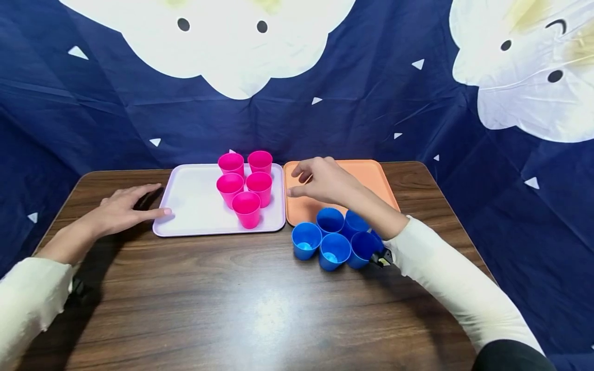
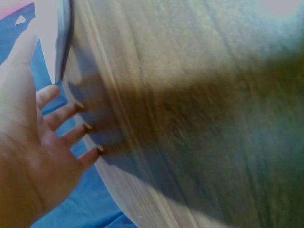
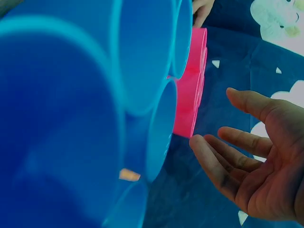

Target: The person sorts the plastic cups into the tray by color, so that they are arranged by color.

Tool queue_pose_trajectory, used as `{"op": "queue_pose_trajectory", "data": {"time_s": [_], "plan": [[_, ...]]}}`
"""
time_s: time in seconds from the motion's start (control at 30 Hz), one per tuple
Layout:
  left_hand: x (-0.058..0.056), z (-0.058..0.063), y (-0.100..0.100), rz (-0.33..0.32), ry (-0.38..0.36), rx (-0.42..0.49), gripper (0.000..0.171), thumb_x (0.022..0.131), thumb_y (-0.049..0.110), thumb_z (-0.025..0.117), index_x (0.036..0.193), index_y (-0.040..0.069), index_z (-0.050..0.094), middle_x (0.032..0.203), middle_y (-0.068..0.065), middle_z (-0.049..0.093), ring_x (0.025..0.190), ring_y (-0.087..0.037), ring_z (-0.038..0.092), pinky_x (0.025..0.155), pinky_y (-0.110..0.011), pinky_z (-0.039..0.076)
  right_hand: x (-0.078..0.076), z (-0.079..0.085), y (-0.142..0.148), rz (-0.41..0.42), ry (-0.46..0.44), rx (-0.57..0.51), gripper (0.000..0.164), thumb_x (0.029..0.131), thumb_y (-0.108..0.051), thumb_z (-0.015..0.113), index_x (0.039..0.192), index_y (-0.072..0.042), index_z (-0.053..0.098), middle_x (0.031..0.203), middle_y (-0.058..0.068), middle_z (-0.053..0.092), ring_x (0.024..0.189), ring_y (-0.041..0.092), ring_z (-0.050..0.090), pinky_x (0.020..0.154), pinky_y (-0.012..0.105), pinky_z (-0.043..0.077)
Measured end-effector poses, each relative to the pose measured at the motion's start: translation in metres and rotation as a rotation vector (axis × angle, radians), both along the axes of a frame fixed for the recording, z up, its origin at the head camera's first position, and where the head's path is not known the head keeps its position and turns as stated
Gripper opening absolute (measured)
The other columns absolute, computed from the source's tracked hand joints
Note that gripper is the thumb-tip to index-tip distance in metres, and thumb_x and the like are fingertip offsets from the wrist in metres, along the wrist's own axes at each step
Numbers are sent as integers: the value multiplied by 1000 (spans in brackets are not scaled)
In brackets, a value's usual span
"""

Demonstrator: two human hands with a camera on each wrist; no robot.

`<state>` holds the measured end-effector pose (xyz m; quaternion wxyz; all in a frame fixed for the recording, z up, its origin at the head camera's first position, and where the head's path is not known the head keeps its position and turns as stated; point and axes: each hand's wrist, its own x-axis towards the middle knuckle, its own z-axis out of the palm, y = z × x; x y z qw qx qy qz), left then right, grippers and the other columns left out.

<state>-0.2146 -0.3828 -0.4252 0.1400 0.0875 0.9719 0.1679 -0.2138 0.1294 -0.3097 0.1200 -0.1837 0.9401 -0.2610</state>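
Several pink cups [image 1: 247,210] stand upright, grouped on the right half of a white tray [image 1: 187,201]. My left hand [image 1: 121,208] is spread at that tray's left edge, its thumb on the rim; in the left wrist view its fingers [image 2: 64,116] are apart and hold nothing. Over the orange tray [image 1: 366,175] hovers my right hand [image 1: 325,180], fingers loosely bent with nothing between them. Several blue cups [image 1: 334,251] stand close together in front of the orange tray, below my right forearm. In the right wrist view the blue cups [image 3: 147,57] loom beside the hand.
A brown wooden table [image 1: 209,299] carries both trays, which sit side by side at its back edge. Behind it hangs a dark blue cloth [image 1: 185,113] with white cloud shapes. The right forearm and its wrist strap pass close by the rightmost blue cups.
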Motion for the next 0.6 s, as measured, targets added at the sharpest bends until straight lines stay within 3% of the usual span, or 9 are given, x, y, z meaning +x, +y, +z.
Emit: {"op": "queue_pose_trajectory", "data": {"time_s": [0.2, 0.4, 0.47, 0.53, 0.6], "plan": [[8, 5, -2, 35, 91, 91, 97, 102, 61, 77, 171, 3, 42, 166, -38, 50, 154, -64, 43, 119, -80, 35, -3, -2, 28, -58, 16, -25, 50, 99, -42, 88, 139, -13, 77, 129, 11, 82, 132, 32, 69, 102, 47, 61], [23, 9, -7, 83, 166, 118, 88, 102, 58, 79, 165, 2, 51, 146, -36, 68, 131, -57, 66, 104, -68, 51, -5, -2, 54, -105, 45, -48, 49, 101, -39, 86, 140, -11, 77, 129, 12, 81, 119, 31, 75, 97, 47, 65], [27, 10, -9, 94, 177, 127, 87, 102, 56, 81, 164, 3, 53, 144, -36, 69, 127, -55, 69, 99, -46, 56, -6, -4, 63, -117, 39, -52, 49, 101, -39, 86, 140, -11, 76, 130, 12, 81, 118, 31, 76, 98, 48, 65], [32, 10, -12, 102, 198, 146, 84, 101, 53, 83, 162, 3, 55, 142, -35, 71, 115, -29, 78, 91, -24, 53, -7, -6, 72, -123, 37, -58, 49, 102, -39, 85, 140, -10, 76, 129, 13, 81, 119, 31, 77, 100, 48, 65], [37, 11, -14, 112, 219, 177, 80, 101, 49, 84, 161, 4, 57, 141, -34, 72, 103, -1, 73, 80, -10, 45, -8, -9, 80, -132, 37, -65, 48, 102, -39, 85, 139, -10, 76, 128, 13, 82, 118, 30, 77, 100, 48, 64]]}}
